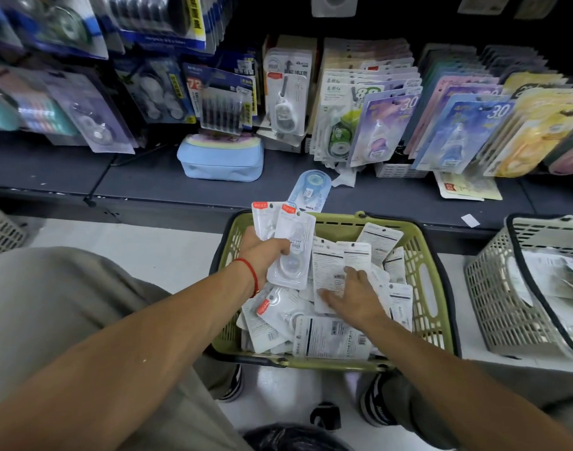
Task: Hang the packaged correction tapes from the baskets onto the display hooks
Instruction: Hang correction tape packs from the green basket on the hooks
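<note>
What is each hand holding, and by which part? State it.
Left hand: fingers grip two correction tape packs around their lower halves. Right hand holds nothing; it rests flat on packs in the green basket.

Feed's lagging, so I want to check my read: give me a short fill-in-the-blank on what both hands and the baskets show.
1. The left hand holds ____ packaged correction tapes.
2. The right hand rests on packs inside the ____ basket.
3. A red string circles the ____ wrist.
4. The grey basket stands to the green one's ____.

Missing words: two; green; left; right
</note>
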Demonstrator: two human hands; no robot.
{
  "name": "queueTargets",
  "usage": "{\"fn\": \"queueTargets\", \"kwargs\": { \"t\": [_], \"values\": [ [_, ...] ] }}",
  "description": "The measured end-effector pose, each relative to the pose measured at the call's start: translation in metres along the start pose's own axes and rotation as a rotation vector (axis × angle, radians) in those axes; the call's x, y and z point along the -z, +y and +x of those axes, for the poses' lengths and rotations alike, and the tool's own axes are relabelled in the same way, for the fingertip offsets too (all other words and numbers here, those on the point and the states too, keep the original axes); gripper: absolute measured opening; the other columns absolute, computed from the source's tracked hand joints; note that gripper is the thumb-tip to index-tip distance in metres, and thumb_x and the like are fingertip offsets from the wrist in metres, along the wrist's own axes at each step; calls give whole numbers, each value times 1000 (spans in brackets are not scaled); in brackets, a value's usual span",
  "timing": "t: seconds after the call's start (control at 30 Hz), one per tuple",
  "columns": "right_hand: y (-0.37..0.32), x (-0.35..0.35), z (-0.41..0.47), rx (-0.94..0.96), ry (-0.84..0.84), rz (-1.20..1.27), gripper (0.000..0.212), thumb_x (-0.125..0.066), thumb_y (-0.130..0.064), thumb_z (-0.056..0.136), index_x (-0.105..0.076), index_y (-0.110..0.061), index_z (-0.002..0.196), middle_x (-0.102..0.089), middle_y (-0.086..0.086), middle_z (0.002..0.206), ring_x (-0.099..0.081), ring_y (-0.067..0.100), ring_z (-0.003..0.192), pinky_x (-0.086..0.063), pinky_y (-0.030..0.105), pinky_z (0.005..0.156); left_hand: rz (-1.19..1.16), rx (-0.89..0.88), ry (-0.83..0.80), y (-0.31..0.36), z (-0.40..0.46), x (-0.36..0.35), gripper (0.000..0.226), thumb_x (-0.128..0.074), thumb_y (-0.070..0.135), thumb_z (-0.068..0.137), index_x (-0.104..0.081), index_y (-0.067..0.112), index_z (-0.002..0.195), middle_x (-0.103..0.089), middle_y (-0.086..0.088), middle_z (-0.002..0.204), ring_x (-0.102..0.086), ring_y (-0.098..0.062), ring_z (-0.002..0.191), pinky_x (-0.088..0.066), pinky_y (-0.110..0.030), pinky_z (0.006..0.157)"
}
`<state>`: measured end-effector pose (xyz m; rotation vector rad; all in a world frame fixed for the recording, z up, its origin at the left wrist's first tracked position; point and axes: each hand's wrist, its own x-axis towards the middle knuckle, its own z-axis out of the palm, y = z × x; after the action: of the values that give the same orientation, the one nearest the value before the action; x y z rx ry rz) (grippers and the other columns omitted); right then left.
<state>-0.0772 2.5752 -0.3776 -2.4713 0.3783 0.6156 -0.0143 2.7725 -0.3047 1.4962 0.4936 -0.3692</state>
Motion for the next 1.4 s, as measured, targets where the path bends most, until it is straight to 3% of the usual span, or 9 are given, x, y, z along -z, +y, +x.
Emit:
{"fn": "queueTargets", "kwargs": {
  "t": [0.2,0.3,0.4,0.53,0.87,1.03,1.1,1.23,1.4],
  "values": [
    [-17,-15,7,12,43,-156,72,-60,-57,96,-46,-2,141,-46,20,139,-45,36,128,-42,42,105,-23,24,-9,-2,0,4,55,-63,-17,73,-68,10,121,-76,-17,114,-72,-41,106,-59,-64,90],
    [-19,-4,9,-39,274,148,32,-46,-28,106,-63,-1,106,-68,20,106,-63,39,101,-42,36,76,-42,20,23,0,4,4,60,-65,-15,73,-65,10,127,-74,-18,119,-71,-42,108,-58,-66,90],
    [-15,17,8,-86,447,510,34,-38,-16,106,-48,-14,74,-52,3,73,-52,28,76,-33,33,59,-19,49,53,1,5,1,59,-66,-14,74,-65,11,127,-72,-16,119,-69,-42,109,-57,-66,91],
    [-32,31,3,-95,337,980,28,-44,-24,106,-54,-21,81,-56,-4,85,-50,14,80,-38,30,66,-89,146,-19,2,-1,-14,60,-62,-15,79,-56,6,135,-68,-22,125,-68,-44,112,-60,-59,84],
    [-37,44,19,116,431,626,28,-55,-43,106,-68,-20,98,-68,-8,92,-63,6,85,-43,15,68,-175,37,-236,-2,-5,-26,60,-79,-8,84,-58,6,139,-72,-18,129,-69,-39,119,-53,-63,103],
    [21,84,42,-41,561,-22,35,-65,-16,101,-58,-10,135,-59,13,138,-51,34,130,-44,48,109,-172,30,-260,1,-1,-20,70,-81,-5,83,-53,13,144,-70,-13,134,-68,-36,122,-53,-63,103],
    [33,89,46,-56,516,-16,37,-70,-14,97,-61,-12,133,-62,11,134,-55,34,124,-49,49,106,-174,13,-295,1,-1,-18,74,-82,-4,82,-50,15,146,-69,-12,135,-68,-35,123,-53,-62,103],
    [32,88,47,-39,526,-47,14,-69,-12,96,-69,-13,82,-63,9,86,-54,19,66,-42,26,54,-114,-59,-281,2,1,-15,75,-89,0,77,-54,20,141,-72,-7,130,-70,-30,120,-55,-59,102],
    [-8,115,25,219,715,410,13,-67,-23,93,-56,-20,87,-64,-1,112,-58,16,95,-42,31,81,59,-255,-111,13,4,-20,80,-96,11,69,-49,31,132,-69,5,125,-67,-18,117,-58,-48,100]
  ]
}}
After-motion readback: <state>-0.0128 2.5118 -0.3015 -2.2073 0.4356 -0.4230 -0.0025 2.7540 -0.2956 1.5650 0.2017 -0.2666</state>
